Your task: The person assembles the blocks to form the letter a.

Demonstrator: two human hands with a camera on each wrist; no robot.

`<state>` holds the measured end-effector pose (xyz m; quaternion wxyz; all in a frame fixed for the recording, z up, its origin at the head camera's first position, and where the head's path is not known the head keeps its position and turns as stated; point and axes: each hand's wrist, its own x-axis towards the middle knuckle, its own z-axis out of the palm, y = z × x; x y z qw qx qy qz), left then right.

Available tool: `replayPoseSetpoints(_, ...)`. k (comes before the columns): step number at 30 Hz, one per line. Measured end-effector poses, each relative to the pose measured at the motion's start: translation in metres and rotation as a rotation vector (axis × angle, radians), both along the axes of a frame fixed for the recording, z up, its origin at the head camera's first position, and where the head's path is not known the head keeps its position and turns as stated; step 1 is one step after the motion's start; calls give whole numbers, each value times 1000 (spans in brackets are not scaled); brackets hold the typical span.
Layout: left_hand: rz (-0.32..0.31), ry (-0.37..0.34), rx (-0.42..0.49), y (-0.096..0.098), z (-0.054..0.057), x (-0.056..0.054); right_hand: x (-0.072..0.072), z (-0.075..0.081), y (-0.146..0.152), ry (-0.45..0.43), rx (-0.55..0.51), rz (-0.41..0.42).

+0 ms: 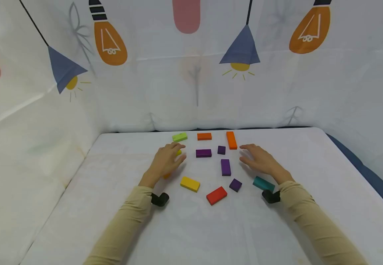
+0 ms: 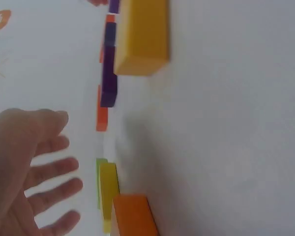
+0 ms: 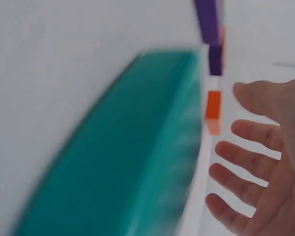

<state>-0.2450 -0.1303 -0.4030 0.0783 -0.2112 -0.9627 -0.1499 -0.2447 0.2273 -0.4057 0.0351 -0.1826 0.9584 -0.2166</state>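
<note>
Both hands are held over a white table with their fingers loosely spread and nothing in them. My left hand (image 1: pixel 166 160) hovers above a yellow block (image 2: pixel 109 184) and an orange block (image 2: pixel 134 215), partly covering both in the head view. Beyond its fingertips lies a lime green block (image 1: pixel 179 137). On the other side, my right hand (image 1: pixel 260 160) has its fingertips pointing toward a long orange block (image 1: pixel 231 140). A teal block (image 1: pixel 263 183) lies beneath that wrist and looms large in the right wrist view.
Between the hands lie purple blocks (image 1: pixel 203 153) (image 1: pixel 225 167) and small dark purple cubes (image 1: pixel 221 150) (image 1: pixel 235 185). Nearer are an amber block (image 1: pixel 190 184) and a red block (image 1: pixel 216 195). Another orange block (image 1: pixel 204 136) is at the table's (image 1: pixel 128 228) far edge, before a printed curtain (image 1: pixel 178 92).
</note>
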Motion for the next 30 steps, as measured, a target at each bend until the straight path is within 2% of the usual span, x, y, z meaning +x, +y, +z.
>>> replayPoseSetpoints(7, -47, -114, 255, 19, -9, -10, -4, -4, -20, -57, -176, -11)
replayPoseSetpoints(11, -71, -145, 345, 30, -12, -15, -9, -4, -30, -69, -251, -16)
replayPoseSetpoints(20, -49, -171, 455, 47, -23, -29, -17, -1, -47, -119, -378, -78)
replayPoseSetpoints(30, 4, -210, 552, 53, -29, -30, -26, -8, -55, -135, -405, -118)
